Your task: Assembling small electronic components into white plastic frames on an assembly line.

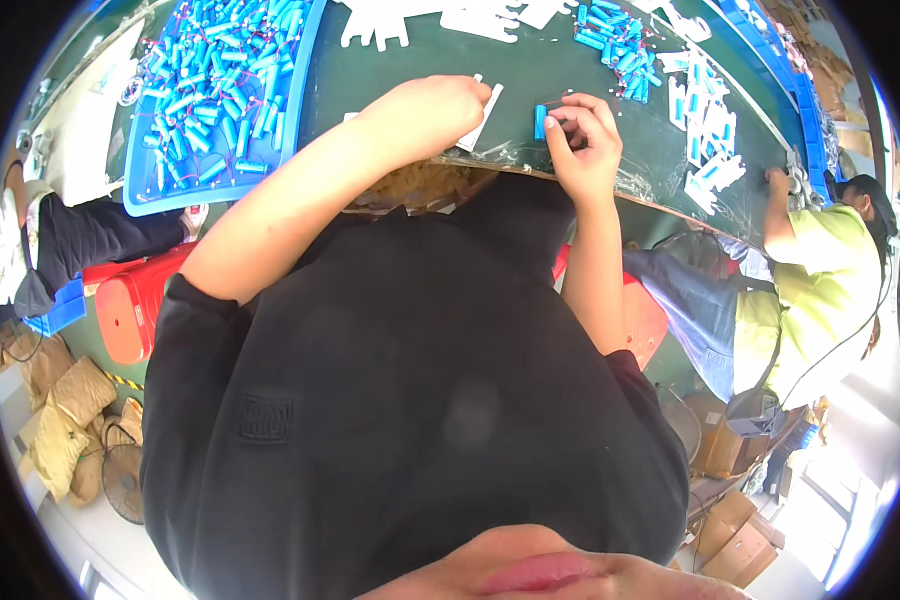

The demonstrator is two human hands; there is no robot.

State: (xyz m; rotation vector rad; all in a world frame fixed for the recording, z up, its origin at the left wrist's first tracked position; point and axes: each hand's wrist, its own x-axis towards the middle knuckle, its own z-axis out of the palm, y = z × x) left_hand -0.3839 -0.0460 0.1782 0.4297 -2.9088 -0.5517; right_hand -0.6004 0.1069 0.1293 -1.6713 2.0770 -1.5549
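At the front edge of the green table, my left hand [457, 103] is closed at a narrow white plastic piece [485, 122]. Its fingertips are mostly hidden behind the back of the hand. To its right, my right hand [588, 140] pinches a small blue cylindrical battery [540, 123] between thumb and fingers. The battery stands roughly upright, close to the tabletop, and a thin reddish wire shows near its top. A gap of bare table separates the battery from the white piece.
A blue tray [288, 130] heaped with wired blue batteries stands left. Loose batteries [620, 50] lie at the far right, near white pieces holding batteries [708, 130]. Flat white plastic parts [380, 22] lie at the back. A co-worker in yellow [825, 250] works at right.
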